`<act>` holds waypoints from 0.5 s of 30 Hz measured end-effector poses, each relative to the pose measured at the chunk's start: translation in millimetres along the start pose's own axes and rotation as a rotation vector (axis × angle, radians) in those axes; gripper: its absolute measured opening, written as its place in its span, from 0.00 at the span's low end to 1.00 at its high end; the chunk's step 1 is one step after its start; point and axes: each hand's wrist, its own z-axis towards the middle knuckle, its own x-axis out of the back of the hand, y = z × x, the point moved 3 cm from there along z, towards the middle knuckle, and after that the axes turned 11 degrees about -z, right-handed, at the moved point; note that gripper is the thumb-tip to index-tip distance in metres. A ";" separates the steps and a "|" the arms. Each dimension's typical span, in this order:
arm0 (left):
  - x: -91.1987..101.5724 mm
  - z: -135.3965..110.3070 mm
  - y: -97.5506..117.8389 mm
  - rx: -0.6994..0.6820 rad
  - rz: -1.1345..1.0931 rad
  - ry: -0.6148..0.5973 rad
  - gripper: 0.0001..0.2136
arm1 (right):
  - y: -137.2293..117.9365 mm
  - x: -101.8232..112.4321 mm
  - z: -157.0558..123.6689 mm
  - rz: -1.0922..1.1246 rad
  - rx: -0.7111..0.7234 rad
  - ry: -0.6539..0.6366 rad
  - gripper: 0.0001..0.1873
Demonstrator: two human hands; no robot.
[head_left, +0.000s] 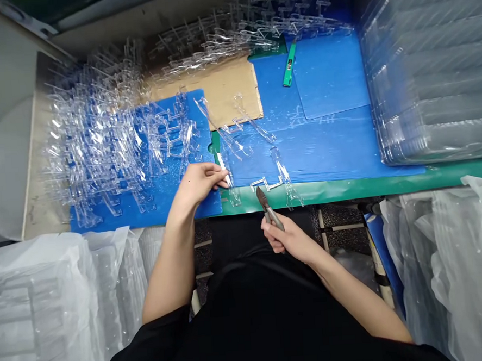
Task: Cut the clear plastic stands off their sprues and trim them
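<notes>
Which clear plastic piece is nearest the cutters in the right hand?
The stepped clear piece on the green strip, right at the tip of the side cutters; the one the left hand pinches and the heap lie farther off.

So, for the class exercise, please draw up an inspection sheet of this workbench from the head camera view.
Surface: blue corrugated plastic sheets on a bench with a green edge, with a piece of cardboard at the back.
Job's things: the left hand grips a clear plastic piece; the right hand holds metal cutters with grey handles.
Clutter: a heap of clear moulded parts at left; a green utility knife at the back.
Hands: two, both the person's own.
Cables: nothing seen.
Surroundings: stacked clear trays on the bench at right; bagged clear goods on both sides of the person.
</notes>
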 end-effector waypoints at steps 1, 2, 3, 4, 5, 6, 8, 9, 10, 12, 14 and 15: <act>6.5 -1.2 3.7 -0.026 0.159 0.088 0.15 | -1.7 0.3 -6.4 -0.001 0.025 -0.013 0.24; 11.7 -4.9 9.3 -0.062 0.331 0.182 0.14 | -3.5 0.4 -14.0 0.000 0.049 -0.032 0.23; 14.6 -10.8 17.3 -0.115 0.498 0.267 0.13 | -5.3 0.4 -22.6 0.005 0.070 -0.055 0.22; 14.3 -17.9 27.9 -0.188 0.643 0.323 0.14 | -6.7 0.6 -31.9 0.013 0.086 -0.078 0.21; 10.3 -25.0 40.7 -0.283 0.753 0.329 0.14 | -7.8 1.2 -41.7 0.029 0.104 -0.098 0.20; 2.3 -30.7 55.3 -0.391 0.830 0.273 0.13 | -8.4 2.2 -51.5 0.048 0.123 -0.113 0.19; -24.5 -35.5 87.6 -0.624 0.923 0.002 0.11 | -8.5 5.9 -69.8 0.085 0.165 -0.123 0.16; -41.6 -33.7 103.3 -0.724 0.962 -0.177 0.09 | -7.9 8.2 -77.5 0.093 0.180 -0.122 0.15; -59.2 -28.8 117.8 -0.803 1.006 -0.333 0.10 | -7.1 10.5 -83.9 0.090 0.191 -0.116 0.13; -94.8 -11.3 138.9 -0.884 1.104 -0.617 0.14 | -5.9 13.9 -93.0 0.072 0.209 -0.100 0.11; -125.8 11.1 147.0 -0.832 1.229 -0.817 0.17 | -6.8 14.2 -98.4 0.096 0.245 -0.097 0.10; -138.1 21.3 147.6 -0.793 1.280 -0.871 0.17 | -7.6 13.3 -100.3 0.123 0.264 -0.098 0.10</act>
